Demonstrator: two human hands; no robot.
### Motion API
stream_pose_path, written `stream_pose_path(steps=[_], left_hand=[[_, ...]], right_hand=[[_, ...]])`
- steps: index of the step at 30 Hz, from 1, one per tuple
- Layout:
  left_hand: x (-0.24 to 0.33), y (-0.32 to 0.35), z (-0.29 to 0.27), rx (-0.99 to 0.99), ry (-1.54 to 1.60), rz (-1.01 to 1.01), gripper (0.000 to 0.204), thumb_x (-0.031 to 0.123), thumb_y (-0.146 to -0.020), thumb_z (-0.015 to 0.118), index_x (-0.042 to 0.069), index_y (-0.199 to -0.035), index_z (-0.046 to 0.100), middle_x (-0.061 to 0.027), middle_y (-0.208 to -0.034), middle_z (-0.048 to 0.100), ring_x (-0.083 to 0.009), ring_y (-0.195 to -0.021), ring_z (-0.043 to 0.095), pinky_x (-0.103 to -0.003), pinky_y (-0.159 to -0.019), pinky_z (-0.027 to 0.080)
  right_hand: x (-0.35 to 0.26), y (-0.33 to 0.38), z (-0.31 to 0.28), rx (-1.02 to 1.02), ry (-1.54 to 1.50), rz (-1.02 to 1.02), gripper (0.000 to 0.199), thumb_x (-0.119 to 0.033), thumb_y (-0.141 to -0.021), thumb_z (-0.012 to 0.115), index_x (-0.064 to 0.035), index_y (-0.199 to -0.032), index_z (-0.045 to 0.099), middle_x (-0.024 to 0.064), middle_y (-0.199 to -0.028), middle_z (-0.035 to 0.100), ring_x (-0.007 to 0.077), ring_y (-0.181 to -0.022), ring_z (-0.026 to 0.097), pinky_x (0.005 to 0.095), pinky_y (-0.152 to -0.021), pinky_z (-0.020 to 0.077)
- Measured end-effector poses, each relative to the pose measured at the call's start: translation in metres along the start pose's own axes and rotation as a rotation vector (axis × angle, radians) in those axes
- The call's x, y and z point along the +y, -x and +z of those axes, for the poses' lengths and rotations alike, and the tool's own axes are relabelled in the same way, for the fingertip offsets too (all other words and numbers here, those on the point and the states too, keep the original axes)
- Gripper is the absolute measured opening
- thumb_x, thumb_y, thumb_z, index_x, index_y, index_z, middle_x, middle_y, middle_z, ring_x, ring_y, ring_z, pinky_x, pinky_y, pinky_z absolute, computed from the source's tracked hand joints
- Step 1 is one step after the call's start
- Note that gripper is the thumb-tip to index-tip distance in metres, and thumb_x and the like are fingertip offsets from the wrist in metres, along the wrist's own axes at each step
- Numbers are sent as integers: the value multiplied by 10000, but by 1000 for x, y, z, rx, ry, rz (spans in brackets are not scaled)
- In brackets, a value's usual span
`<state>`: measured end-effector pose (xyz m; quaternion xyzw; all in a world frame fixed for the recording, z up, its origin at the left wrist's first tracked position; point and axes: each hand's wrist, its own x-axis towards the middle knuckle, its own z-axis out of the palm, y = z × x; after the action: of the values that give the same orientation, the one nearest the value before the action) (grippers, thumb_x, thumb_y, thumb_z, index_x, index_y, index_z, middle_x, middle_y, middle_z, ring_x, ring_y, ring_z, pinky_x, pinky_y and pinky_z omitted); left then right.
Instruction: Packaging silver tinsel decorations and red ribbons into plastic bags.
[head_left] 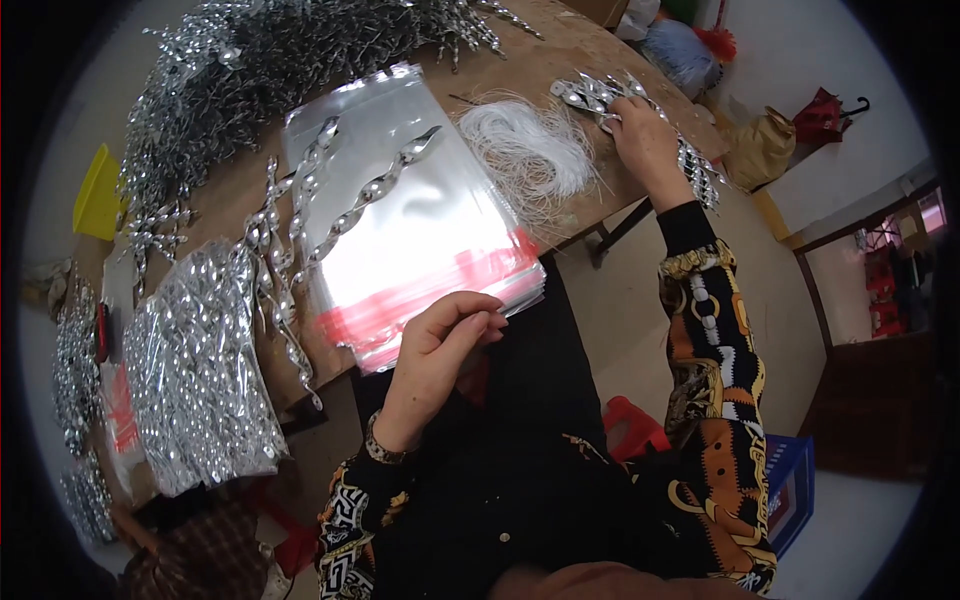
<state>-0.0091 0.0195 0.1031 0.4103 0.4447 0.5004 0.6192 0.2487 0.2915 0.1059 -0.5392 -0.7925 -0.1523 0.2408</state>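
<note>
My right hand (645, 140) reaches to the far right of the wooden table (585, 55) and grips a bunch of silver twisted spiral ornaments (600, 98); more of the bunch sticks out below the wrist. My left hand (445, 345) hovers at the near edge of a stack of clear plastic bags with red strips (420, 245), fingers curled, pinching at the top bag's edge. Two loose silver spirals (365, 200) lie on the bags. A tangle of white string (530, 145) lies between the bags and my right hand.
A big heap of silver spirals (270, 60) fills the table's far left. Filled bags of spirals (195, 370) lie at the left edge, near a yellow tray (97, 190). A red stool (630, 425) and a blue crate (790, 490) stand on the floor at right.
</note>
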Motion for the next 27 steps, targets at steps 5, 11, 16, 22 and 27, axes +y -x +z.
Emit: stream_pose_path(steps=[5, 11, 16, 22, 27], left_hand=[[-2, 6, 1, -14, -32, 43, 210, 88, -951, 503, -27, -1098, 599, -79, -969, 646, -118, -901, 611, -241, -804, 494], [-3, 12, 8, -19, -55, 107, 204, 87, -947, 507, -25, -1092, 596, -73, -969, 649, -120, -902, 615, -254, -828, 490], [0, 24, 3, 3, -127, 85, 209, 103, -950, 510, -16, -1099, 595, -62, -969, 648, -109, -894, 611, -240, -815, 486], [1, 24, -8, 53, -132, 131, 205, 87, -941, 508, -18, -1090, 603, -52, -986, 636, -99, -881, 604, -232, -792, 494], [7, 29, -29, 215, -121, 187, 211, 97, -937, 521, -8, -1100, 605, -41, -995, 639, -92, -848, 601, -227, -761, 494]], right_hand=[[-43, 12, -18, -43, -229, -122, 122, -176, -842, 596, -78, -904, 635, 111, -903, 623, 332, -853, 610, 417, -711, 488], [-115, 18, -20, -12, -424, -296, 128, -128, -802, 652, -76, -919, 638, 111, -902, 616, 316, -866, 604, 398, -724, 484], [-179, 4, 3, 63, -511, -514, 295, -121, -754, 687, -112, -1044, 632, 92, -1003, 611, 295, -910, 603, 379, -735, 501], [-209, -2, 35, 20, -277, -565, 261, -138, -754, 660, -138, -1015, 643, 82, -968, 611, 258, -920, 592, 384, -732, 509], [-218, -8, 35, -6, -226, -631, 114, -154, -749, 626, -139, -862, 634, 17, -855, 620, 230, -916, 574, 400, -726, 478]])
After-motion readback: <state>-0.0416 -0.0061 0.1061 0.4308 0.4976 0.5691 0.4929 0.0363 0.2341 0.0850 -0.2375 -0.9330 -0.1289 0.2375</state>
